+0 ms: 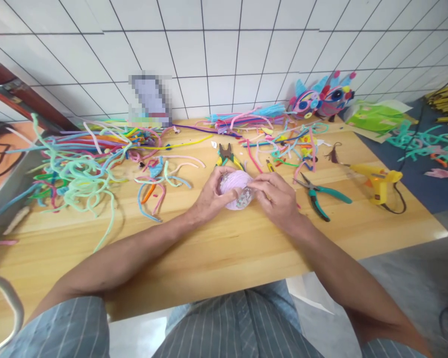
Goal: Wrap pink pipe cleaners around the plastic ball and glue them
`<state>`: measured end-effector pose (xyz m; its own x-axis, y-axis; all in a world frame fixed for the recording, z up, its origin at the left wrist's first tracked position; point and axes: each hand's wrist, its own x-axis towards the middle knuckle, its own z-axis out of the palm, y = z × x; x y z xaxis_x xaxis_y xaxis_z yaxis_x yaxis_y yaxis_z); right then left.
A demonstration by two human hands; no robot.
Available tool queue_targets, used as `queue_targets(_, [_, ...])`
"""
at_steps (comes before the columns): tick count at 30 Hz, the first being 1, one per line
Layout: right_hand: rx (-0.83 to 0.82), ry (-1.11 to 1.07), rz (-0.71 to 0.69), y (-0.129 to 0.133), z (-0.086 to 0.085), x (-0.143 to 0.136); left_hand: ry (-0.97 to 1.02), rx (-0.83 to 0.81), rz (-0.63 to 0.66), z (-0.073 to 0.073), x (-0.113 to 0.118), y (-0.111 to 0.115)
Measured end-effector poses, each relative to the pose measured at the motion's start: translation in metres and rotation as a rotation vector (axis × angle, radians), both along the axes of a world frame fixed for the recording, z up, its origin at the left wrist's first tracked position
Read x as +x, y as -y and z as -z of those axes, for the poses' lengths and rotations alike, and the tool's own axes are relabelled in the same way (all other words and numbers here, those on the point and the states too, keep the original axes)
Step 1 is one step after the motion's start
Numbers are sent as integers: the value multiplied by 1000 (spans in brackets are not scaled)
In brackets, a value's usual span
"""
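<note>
A round ball wrapped in pale purple pipe cleaner (236, 183) is held above the front middle of the table, with a clear, speckled part showing low on its right side. My left hand (212, 196) grips it from the left, thumb across its front. At its right edge, the fingertips of my right hand (276, 196) are pinched together; whatever lies between them is too small to make out. Just behind the ball lie green-and-yellow pliers (226, 155). Teal-handled needle-nose pliers (319, 196) rest right of my right hand.
Tangled mint pipe cleaners (84, 179) cover the table's left side. More pipe cleaners (246, 119) lie along the tiled wall, near two colourful pipe-cleaner figures (323, 97). A yellow glue gun (379, 181) with a cord stands at the right. A pixelated upright object (151, 97) leans at the back.
</note>
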<state>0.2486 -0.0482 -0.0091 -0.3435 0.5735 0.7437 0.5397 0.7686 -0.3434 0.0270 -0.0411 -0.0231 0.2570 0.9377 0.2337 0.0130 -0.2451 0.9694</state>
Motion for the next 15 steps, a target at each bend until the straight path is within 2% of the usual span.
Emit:
queue_targets(3, [48, 27, 8, 4, -1, -3, -15, -6, -16, 0, -1, 1])
queue_targets(7, [50, 74, 29, 8, -3, -5, -88, 23, -8, -7, -5, 0])
queue_targets(15, [75, 85, 23, 8, -1, -9, -77, -86, 101, -20, -9, -5])
